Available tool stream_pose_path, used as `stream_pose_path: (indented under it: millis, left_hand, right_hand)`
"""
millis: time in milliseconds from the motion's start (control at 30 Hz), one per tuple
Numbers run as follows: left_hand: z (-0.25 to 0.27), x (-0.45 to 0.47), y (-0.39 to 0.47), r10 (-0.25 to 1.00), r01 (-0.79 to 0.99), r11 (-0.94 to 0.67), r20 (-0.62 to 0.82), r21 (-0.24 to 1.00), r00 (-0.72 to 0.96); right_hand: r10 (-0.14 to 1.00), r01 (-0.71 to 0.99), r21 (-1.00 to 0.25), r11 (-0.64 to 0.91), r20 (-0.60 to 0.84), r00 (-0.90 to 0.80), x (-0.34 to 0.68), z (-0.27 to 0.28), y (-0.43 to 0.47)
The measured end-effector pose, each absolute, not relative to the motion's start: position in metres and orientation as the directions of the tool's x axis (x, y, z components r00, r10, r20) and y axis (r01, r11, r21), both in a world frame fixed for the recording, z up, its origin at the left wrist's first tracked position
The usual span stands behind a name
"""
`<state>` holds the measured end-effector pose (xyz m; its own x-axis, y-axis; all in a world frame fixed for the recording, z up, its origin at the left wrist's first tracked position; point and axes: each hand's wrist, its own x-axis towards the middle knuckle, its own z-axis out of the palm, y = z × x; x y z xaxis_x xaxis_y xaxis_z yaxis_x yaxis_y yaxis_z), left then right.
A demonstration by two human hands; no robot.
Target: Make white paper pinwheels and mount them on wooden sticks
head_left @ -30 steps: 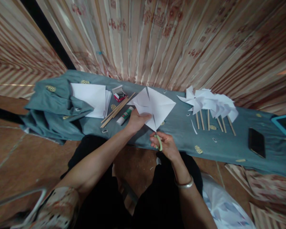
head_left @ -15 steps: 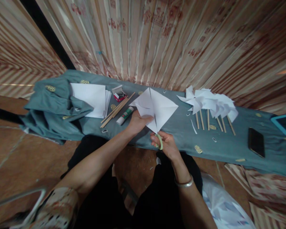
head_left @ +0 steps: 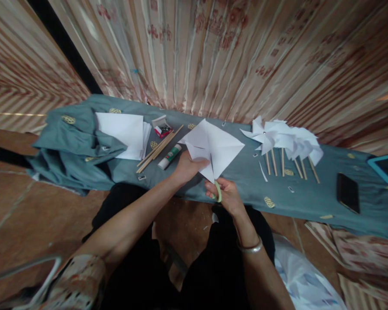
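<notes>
A square of white paper (head_left: 224,144), turned cornerwise, is held over the cloth-covered bench. Slits run inward from its left and near corners. My left hand (head_left: 189,167) grips it at the left near side, thumb on top and fingers mostly hidden underneath. My right hand (head_left: 225,192) is closed round the pale green handles of a pair of scissors (head_left: 218,192). The scissor blades are at the paper's near corner, largely hidden by the sheet.
Left on the bench (head_left: 245,189) are a paper stack (head_left: 121,133), a small red-and-white box (head_left: 162,129), wooden sticks (head_left: 158,150) and a glue stick (head_left: 170,156). To the right lie several paper pinwheels (head_left: 278,133), a paper strip (head_left: 263,171), a black phone (head_left: 347,192) and a blue-framed device (head_left: 386,168).
The paper has shifted slightly to the right and its far part looks tilted. The slit at its far corner now appears closed up. Both hands keep their grip.
</notes>
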<state>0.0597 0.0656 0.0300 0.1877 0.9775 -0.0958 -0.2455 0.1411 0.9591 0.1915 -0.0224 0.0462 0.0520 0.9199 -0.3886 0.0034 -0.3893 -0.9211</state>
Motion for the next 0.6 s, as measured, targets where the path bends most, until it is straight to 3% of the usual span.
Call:
stream_pose_path:
  millis: [600]
  left_hand:
    - [0.0327, 0.0588, 0.0636, 0.978, -0.202, 0.13, -0.092, 0.971, 0.189]
  right_hand:
    - [0.917, -0.001, -0.92, -0.392, -0.391, 0.078, 0.1909, 0.0471, -0.0221]
